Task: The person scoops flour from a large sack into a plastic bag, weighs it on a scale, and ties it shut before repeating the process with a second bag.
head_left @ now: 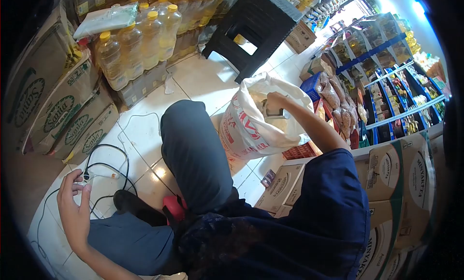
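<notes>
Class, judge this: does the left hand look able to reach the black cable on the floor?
Probably yes: the left hand is near the black cable, and nothing seems to block its upper loop.

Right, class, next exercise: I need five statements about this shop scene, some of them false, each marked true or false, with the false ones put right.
1. The right hand reaches into the white sack. True.
2. The left hand is inside the sack too. False: the left hand is held out away from it.
3. The bottles have yellow caps. True.
4. The stool beyond the sack is red. False: the stool is black.
5. The floor is tiled. True.
</notes>
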Demonstrator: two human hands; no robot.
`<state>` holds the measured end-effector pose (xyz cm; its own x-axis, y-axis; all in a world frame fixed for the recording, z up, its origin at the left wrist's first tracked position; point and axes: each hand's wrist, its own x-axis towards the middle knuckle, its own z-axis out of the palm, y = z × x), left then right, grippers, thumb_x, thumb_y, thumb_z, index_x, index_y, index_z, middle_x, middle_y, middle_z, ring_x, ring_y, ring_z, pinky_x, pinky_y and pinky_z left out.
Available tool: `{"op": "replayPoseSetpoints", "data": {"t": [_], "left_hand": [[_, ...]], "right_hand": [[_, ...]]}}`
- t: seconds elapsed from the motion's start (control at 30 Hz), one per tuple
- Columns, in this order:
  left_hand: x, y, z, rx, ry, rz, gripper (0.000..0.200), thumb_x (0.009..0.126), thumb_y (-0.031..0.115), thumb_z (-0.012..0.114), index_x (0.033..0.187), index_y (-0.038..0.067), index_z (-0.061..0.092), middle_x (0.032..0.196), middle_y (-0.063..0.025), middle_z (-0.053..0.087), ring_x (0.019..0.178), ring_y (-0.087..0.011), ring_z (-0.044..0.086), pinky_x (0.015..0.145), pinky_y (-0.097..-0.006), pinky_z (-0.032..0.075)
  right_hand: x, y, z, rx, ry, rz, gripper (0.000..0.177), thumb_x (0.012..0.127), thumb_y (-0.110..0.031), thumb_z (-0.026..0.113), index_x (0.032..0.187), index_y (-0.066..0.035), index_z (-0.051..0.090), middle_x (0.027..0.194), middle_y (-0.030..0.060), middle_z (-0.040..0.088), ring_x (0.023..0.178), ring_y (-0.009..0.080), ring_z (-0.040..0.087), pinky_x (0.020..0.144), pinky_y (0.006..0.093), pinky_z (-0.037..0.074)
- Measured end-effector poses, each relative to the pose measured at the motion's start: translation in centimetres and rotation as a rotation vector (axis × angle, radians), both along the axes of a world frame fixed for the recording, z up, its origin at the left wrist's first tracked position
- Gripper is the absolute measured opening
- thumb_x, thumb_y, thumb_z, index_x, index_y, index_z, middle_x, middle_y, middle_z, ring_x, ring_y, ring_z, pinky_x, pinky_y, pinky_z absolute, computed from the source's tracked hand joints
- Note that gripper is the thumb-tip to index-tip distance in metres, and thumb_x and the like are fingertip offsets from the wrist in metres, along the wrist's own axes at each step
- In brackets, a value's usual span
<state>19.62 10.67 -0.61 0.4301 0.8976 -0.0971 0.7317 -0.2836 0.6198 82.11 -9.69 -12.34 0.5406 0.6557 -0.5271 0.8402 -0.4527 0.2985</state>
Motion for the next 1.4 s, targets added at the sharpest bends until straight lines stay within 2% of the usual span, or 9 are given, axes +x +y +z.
{"op": "replayPoseSetpoints", "data": {"t": [0.17, 0.37, 0.4, 0.53, 0.67, 0.87, 0.97, 1.23, 1.4], "left_hand": [[0.2, -0.1, 0.1, 0.013, -0.009, 0.005, 0.032, 0.083, 0.009, 0.058, 0.115, 0.002, 0.055, 0.1, -0.0114, 0.058, 0.083, -0.0204, 0.054, 0.084, -0.033, 0.041], [0.0, -0.1, 0.0, 0.03, -0.015, -0.004, 0.032, 0.084, 0.009, 0.058, 0.115, 0.002, 0.055, 0.1, -0.011, 0.058, 0.083, -0.0208, 0.054, 0.085, -0.0333, 0.04], [0.0, -0.1, 0.1, 0.026, -0.015, -0.002, 0.032, 0.084, 0.009, 0.058, 0.115, 0.002, 0.055, 0.101, -0.011, 0.058, 0.083, -0.0208, 0.054, 0.085, -0.0333, 0.04], [0.1, -0.1, 0.1, 0.026, -0.007, -0.004, 0.031, 0.084, 0.008, 0.058, 0.114, 0.001, 0.055, 0.101, -0.0112, 0.059, 0.082, -0.0206, 0.054, 0.084, -0.0326, 0.041], [0.2, 0.0, 0.1, 0.022, -0.012, -0.004, 0.031, 0.084, 0.008, 0.058, 0.114, 0.001, 0.055, 0.1, -0.012, 0.059, 0.082, -0.0206, 0.054, 0.083, -0.0325, 0.042], [0.3, -0.1, 0.1, 0.048, -0.019, -0.013, 0.031, 0.084, 0.008, 0.058, 0.115, 0.001, 0.055, 0.101, -0.0128, 0.059, 0.082, -0.021, 0.055, 0.083, -0.0326, 0.042], [0.3, -0.2, 0.1, 0.062, -0.016, -0.01, 0.032, 0.084, 0.008, 0.058, 0.115, 0.001, 0.055, 0.101, -0.0128, 0.059, 0.083, -0.0211, 0.055, 0.083, -0.0328, 0.042], [0.0, -0.2, 0.2, 0.035, -0.016, 0.007, 0.033, 0.084, 0.009, 0.058, 0.116, 0.002, 0.055, 0.103, -0.012, 0.059, 0.084, -0.0204, 0.055, 0.084, -0.0328, 0.042], [-0.1, -0.2, 0.2, 0.055, -0.03, -0.006, 0.032, 0.084, 0.008, 0.058, 0.116, 0.002, 0.055, 0.101, -0.0123, 0.058, 0.083, -0.0197, 0.055, 0.083, -0.0321, 0.042]], "right_hand": [[0.5, 1.0, 2.6, -0.167, -0.047, -0.075, 0.026, 0.07, -0.019, 0.063, 0.081, 0.004, 0.07, 0.086, 0.0221, 0.067, 0.075, 0.0328, 0.066, 0.061, 0.0395, 0.051], [-1.2, 1.6, 0.1, 0.166, 0.025, -0.035, 0.027, 0.071, -0.019, 0.061, 0.081, 0.005, 0.069, 0.085, 0.0234, 0.067, 0.075, 0.0343, 0.066, 0.068, 0.0412, 0.052], [-1.0, 1.8, -0.9, 0.156, 0.088, -0.021, 0.03, 0.073, -0.02, 0.062, 0.083, 0.008, 0.067, 0.088, 0.026, 0.065, 0.084, 0.0369, 0.065, 0.076, 0.0421, 0.051], [-1.4, 1.9, -2.1, 0.348, 0.125, 0.045, 0.032, 0.074, -0.024, 0.063, 0.082, 0.007, 0.066, 0.089, 0.026, 0.065, 0.085, 0.0367, 0.064, 0.077, 0.0418, 0.051], [0.3, 0.8, -0.8, 0.537, 0.193, 0.061, 0.02, 0.073, -0.022, 0.06, 0.076, -0.002, 0.062, 0.07, 0.0158, 0.063, 0.068, 0.0307, 0.061, 0.063, 0.0401, 0.046], [-1.7, 0.0, 0.8, 0.644, 0.274, 0.1, 0.03, 0.069, -0.029, 0.063, 0.073, 0.001, 0.059, 0.07, 0.02, 0.06, 0.067, 0.0341, 0.06, 0.062, 0.0422, 0.045], [-1.2, -0.7, 0.7, 0.722, 0.329, 0.186, 0.032, 0.071, -0.03, 0.064, 0.073, 0.001, 0.057, 0.064, 0.016, 0.056, 0.061, 0.0281, 0.054, 0.058, 0.0389, 0.041], [-1.4, -2.1, 1.1, 0.832, 0.392, -0.004, 0.025, 0.074, -0.023, 0.06, 0.068, 0.0, 0.053, 0.056, 0.0069, 0.046, 0.054, 0.0138, 0.045, 0.051, 0.0331, 0.035], [-1.5, -3.8, 0.8, 0.79, 0.468, -0.033, 0.025, 0.075, -0.023, 0.06, 0.067, -0.001, 0.052, 0.056, 0.0006, 0.045, 0.053, 0.0097, 0.041, 0.048, 0.0291, 0.032]]}}
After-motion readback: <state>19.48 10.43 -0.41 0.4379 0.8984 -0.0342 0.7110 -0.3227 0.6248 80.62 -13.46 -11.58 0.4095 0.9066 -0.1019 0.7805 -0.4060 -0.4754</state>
